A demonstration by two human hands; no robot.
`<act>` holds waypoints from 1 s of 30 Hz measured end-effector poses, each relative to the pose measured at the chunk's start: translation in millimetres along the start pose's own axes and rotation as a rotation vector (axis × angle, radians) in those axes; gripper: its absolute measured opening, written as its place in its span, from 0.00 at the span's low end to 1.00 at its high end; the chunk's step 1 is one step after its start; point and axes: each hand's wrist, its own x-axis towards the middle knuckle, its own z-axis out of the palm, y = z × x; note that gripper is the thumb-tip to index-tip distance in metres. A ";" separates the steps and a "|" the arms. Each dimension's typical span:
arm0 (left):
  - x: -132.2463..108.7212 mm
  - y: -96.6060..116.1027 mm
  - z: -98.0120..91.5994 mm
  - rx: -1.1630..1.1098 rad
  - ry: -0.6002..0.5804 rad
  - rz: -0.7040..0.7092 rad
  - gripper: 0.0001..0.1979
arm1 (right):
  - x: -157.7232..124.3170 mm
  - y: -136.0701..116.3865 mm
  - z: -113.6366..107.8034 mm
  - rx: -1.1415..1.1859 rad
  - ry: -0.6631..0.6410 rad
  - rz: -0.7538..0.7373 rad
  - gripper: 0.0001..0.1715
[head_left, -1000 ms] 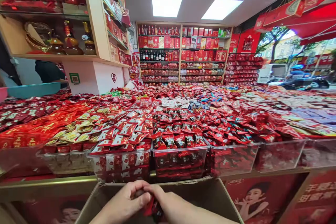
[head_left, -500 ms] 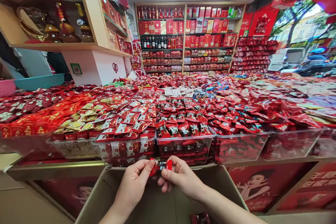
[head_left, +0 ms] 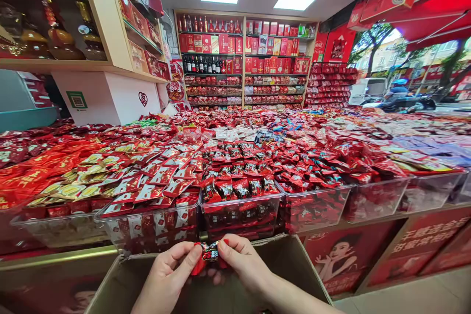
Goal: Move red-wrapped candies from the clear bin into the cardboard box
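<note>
A red and black wrapped candy [head_left: 210,253] is stretched between my two hands above an open cardboard box [head_left: 307,260]. My left hand [head_left: 171,272] pinches its left end between thumb and fingers. On the other end, my right hand [head_left: 243,262] has its thumb pressed over the wrapper, its lower fingers partly hidden behind. Just beyond the hands stands a clear plastic bin [head_left: 241,206] filled with candies in similar red and black wrappers. At the bottom of the box, a small piece of a dark wrapper barely shows.
Bins of red and white packets [head_left: 154,216] stand left of the middle bin, and another red-packet bin [head_left: 314,206] stands right. Shelves of bottles and boxes [head_left: 245,59] line the back. A wooden cabinet [head_left: 121,66] overhangs the left side. The street shows at right.
The camera view has swung rightward and up, so the shelves and bins sit further left. Both hands still hold the candy, now lower in view, with the right thumb nearer its end.
</note>
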 end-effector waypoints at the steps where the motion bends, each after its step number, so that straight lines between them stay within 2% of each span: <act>1: -0.3 -0.5 -0.1 0.012 0.001 -0.004 0.13 | -0.1 -1.6 -1.1 -0.080 0.009 -0.018 0.26; 4: -0.9 -0.2 0.6 0.044 -0.037 -0.011 0.14 | -0.9 -3.7 -5.6 -0.275 0.004 -0.075 0.24; 7: -1.5 1.8 3.3 0.057 -0.048 -0.026 0.12 | -0.6 -1.5 -8.5 -0.231 -0.010 -0.086 0.25; 11: -4.2 5.1 9.5 0.000 0.062 -0.062 0.13 | -0.2 -0.9 -8.7 -0.156 0.016 -0.053 0.26; 14: -7.4 7.2 15.2 -0.027 0.145 -0.036 0.13 | -2.3 -5.7 -7.7 -0.149 0.019 -0.074 0.25; 17: -9.8 6.8 19.1 -0.028 0.178 -0.009 0.12 | -4.6 -10.4 -6.7 -0.141 0.023 -0.050 0.25; 19: -10.3 4.5 19.8 0.012 0.189 0.006 0.12 | -6.8 -12.2 -6.3 -0.226 0.058 -0.023 0.24; 21: -10.3 1.1 19.5 0.090 0.214 0.031 0.11 | -11.1 -13.1 -5.7 -0.472 0.169 -0.144 0.19; 23: -9.8 -1.8 19.2 0.143 0.236 0.057 0.10 | -17.9 -13.5 -4.0 -0.796 0.271 -0.408 0.13; 24: -9.6 -2.7 19.3 0.144 0.238 0.067 0.09 | -21.8 -13.4 -2.5 -0.943 0.274 -0.538 0.12; 25: -9.5 -3.3 19.7 0.133 0.232 0.072 0.08 | -25.6 -13.0 -0.5 -1.065 0.239 -0.633 0.13; 28: -10.2 -2.9 21.4 0.087 0.186 0.052 0.07 | -32.9 -10.3 7.0 -1.338 0.066 -0.773 0.19; 30: -11.1 -1.9 22.3 0.069 0.162 0.041 0.07 | -33.5 -8.1 11.3 -1.502 0.074 -0.870 0.19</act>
